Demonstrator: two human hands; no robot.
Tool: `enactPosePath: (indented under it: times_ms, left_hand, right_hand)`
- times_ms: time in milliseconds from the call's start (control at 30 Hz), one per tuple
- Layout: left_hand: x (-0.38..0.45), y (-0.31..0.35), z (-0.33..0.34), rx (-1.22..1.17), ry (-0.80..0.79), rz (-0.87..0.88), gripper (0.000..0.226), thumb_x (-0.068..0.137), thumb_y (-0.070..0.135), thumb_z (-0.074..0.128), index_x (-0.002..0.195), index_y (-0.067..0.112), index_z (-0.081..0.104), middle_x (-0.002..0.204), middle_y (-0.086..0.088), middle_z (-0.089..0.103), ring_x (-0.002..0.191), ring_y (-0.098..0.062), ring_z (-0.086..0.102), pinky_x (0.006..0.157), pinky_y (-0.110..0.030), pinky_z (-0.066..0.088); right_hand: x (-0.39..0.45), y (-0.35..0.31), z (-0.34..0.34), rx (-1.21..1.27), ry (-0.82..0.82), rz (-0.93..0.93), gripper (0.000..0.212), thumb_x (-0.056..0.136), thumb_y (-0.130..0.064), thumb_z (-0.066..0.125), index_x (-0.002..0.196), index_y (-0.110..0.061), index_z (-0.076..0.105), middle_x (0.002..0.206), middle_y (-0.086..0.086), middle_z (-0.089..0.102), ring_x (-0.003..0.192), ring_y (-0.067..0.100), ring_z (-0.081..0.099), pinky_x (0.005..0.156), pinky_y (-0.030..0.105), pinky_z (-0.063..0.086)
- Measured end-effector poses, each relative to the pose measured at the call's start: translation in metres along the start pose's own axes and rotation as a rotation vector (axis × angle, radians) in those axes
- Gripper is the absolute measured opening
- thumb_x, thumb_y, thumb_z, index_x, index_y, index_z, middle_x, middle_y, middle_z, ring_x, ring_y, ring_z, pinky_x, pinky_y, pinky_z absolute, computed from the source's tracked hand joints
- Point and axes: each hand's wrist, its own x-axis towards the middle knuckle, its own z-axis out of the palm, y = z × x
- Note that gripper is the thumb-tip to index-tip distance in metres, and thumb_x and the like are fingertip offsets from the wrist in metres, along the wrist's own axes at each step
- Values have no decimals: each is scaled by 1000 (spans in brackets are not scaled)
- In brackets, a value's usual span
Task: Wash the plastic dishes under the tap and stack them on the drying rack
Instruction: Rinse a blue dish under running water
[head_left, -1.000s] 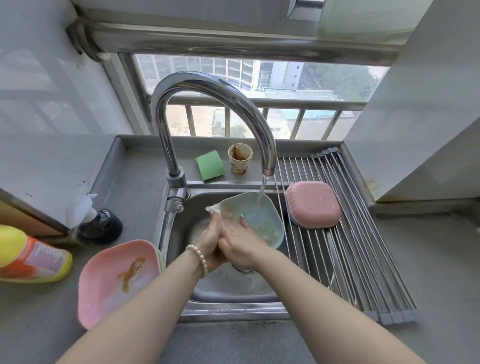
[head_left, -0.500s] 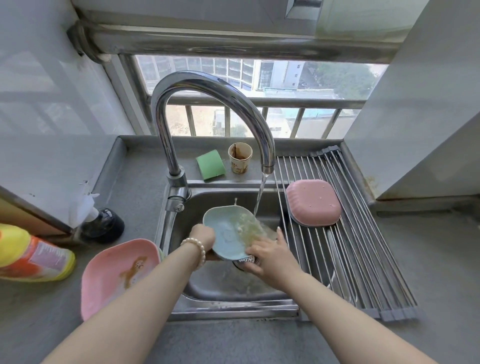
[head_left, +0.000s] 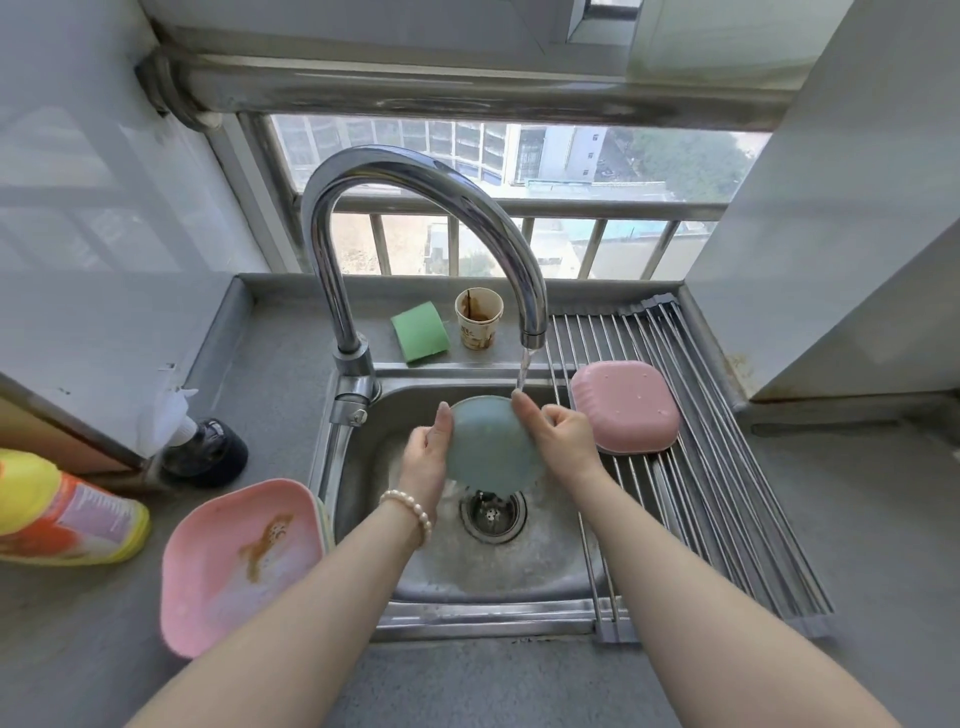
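On the grey counter (head_left: 519, 686) at left lies a soiled pink dish (head_left: 239, 561). Over the sink (head_left: 519, 571), the left hand (head_left: 423, 460) and right hand (head_left: 563, 441) hold the blue-green dish (head_left: 491, 447) between them, back toward the viewer, rim up under the tap's (head_left: 431, 208) stream; each grip clasps an edge. Just right, the drying rack (head_left: 727, 493) carries an upturned pink dish (head_left: 626, 405), with bare bars nearer.

Dish (head_left: 491, 447) between hands over sink (head_left: 545, 561), rack (head_left: 727, 499) right, tap (head_left: 415, 208) behind
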Motion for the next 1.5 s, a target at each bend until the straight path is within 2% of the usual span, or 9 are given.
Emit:
enactPosePath:
  times_ms: [133, 367, 567, 700, 1000, 1133, 1267, 1433, 1500]
  left_hand:
    - [3, -3, -7, -166, -104, -22, 68, 60, 64, 75, 83, 3, 55, 81, -14, 58, 77, -23, 54, 72, -36, 45]
    - [-4, -7, 7, -436, -60, -57, 24, 98, 14, 46, 83, 1, 61, 67, -6, 70, 59, -13, 66, 61, -28, 56]
    - [0, 4, 12, -454, 46, -64, 25, 98, 14, 47, 89, -3, 63, 81, -12, 68, 67, -17, 66, 61, -24, 57]
    - [6, 3, 8, -349, 141, -79, 23, 94, 13, 54, 77, 3, 64, 79, -12, 64, 72, -21, 60, 72, -31, 53]
    - [16, 23, 4, 533, 246, 88, 54, 91, 42, 55, 50, 11, 38, 55, -6, 39, 57, -25, 38, 54, -33, 28]
    - [22, 23, 25, 796, 227, 165, 39, 97, 43, 38, 82, 15, 61, 96, -12, 58, 104, -34, 48, 85, -37, 38]
    - [8, 3, 61, 968, 133, 280, 38, 96, 48, 32, 118, 31, 57, 135, -4, 42, 131, -26, 28, 111, -50, 16]
    - [5, 7, 62, 1103, 94, 458, 86, 63, 73, 9, 111, 24, 61, 116, -3, 56, 113, -27, 44, 94, -37, 34]
    - [8, 18, 58, 1104, 92, 463, 72, 69, 74, 22, 92, 20, 63, 100, -3, 62, 101, -26, 51, 81, -33, 38]
  right_hand:
    - [19, -5, 1, 78, 108, 98, 35, 99, -31, 47, 82, -6, 64, 76, 6, 54, 75, 17, 48, 69, 31, 40]
    - [27, -5, 39, -317, 307, 55, 43, 97, -35, 27, 98, -10, 61, 116, 15, 60, 107, 30, 51, 95, 39, 38]
    - [-3, 13, 68, -626, 247, -359, 86, 78, -67, 26, 148, -16, 29, 153, 8, 29, 144, 28, 17, 115, 51, 0]
    - [2, 13, 54, -667, 173, -446, 74, 79, -65, 38, 131, -13, 49, 129, 9, 53, 123, 27, 45, 106, 45, 27]
    - [33, 3, 31, -126, 86, 165, 41, 88, -38, 58, 59, -11, 53, 60, 4, 50, 66, 22, 46, 63, 36, 38]
    - [27, 10, 30, -11, 216, 310, 35, 85, -41, 58, 72, -9, 67, 63, 3, 58, 66, 24, 51, 66, 30, 41]
    - [17, 11, 21, -108, 364, 265, 36, 98, -33, 45, 92, -9, 71, 92, 13, 70, 85, 31, 60, 75, 32, 43]
    - [12, 17, 11, 15, 432, 307, 34, 92, -29, 49, 69, -11, 67, 76, 10, 67, 76, 27, 59, 78, 39, 48]
    - [12, 18, 11, 104, 443, 344, 36, 87, -27, 53, 56, -10, 59, 63, 5, 61, 68, 24, 54, 73, 39, 49]
